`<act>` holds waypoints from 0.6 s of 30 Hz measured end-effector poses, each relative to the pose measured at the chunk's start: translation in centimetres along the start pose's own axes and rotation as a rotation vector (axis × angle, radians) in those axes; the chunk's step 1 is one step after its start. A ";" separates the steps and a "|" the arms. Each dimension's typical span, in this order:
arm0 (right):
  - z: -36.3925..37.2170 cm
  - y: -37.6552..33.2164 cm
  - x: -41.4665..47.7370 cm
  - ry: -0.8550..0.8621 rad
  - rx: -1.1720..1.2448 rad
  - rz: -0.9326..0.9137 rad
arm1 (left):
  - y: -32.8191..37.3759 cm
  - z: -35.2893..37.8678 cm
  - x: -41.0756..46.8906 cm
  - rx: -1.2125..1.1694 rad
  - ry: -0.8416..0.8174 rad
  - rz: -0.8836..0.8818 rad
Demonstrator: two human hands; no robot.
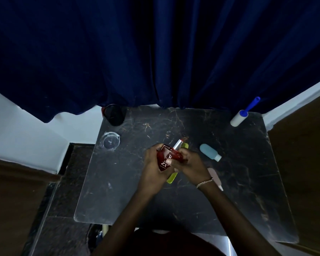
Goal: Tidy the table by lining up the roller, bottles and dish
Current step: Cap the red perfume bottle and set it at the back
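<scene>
Both hands hold a red perfume bottle (167,157) with a silver neck above the middle of the dark marble table (174,204). My left hand (153,165) grips its left side, my right hand (189,163) its right side. Under the hands lies a yellow-green bottle (172,177), mostly hidden. A light blue bottle (210,152) lies on its side to the right. A pink-white bottle (215,179) lies beside my right wrist. The clear glass dish (110,141) sits at the left edge. The lint roller (243,115) with a blue handle lies at the far right corner.
A black round object (115,115) stands at the table's far left corner. A dark blue curtain (155,52) hangs along the far edge. Wooden furniture (303,163) flanks the table on the right, dark tiled floor (59,200) on the left.
</scene>
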State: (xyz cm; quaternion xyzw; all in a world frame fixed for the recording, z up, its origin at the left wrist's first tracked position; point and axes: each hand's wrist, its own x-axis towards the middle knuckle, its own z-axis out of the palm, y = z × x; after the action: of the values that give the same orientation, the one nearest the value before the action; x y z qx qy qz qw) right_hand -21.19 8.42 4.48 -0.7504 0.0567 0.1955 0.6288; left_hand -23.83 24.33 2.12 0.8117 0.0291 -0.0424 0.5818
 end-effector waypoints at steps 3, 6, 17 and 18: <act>0.1 -0.1 1.0 -0.012 -0.002 0.018 | -0.7 -1.3 0.9 -0.017 -0.072 -0.050; 0.4 -0.2 2.7 -0.039 -0.120 -0.041 | -1.6 -3.1 2.7 -0.001 -0.090 -0.090; 6.4 -0.4 16.5 -0.012 -0.312 -0.099 | -4.9 -8.4 13.1 0.335 0.109 -0.105; 6.9 -0.8 18.0 0.002 -0.338 -0.103 | -5.1 -8.6 14.3 0.341 0.102 -0.126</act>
State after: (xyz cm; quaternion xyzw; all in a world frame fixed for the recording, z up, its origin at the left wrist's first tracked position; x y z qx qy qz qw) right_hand -5.99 18.12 -2.29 -0.8477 -0.0150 0.1689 0.5027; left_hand -9.81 34.10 -1.38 0.8963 0.1017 -0.0416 0.4296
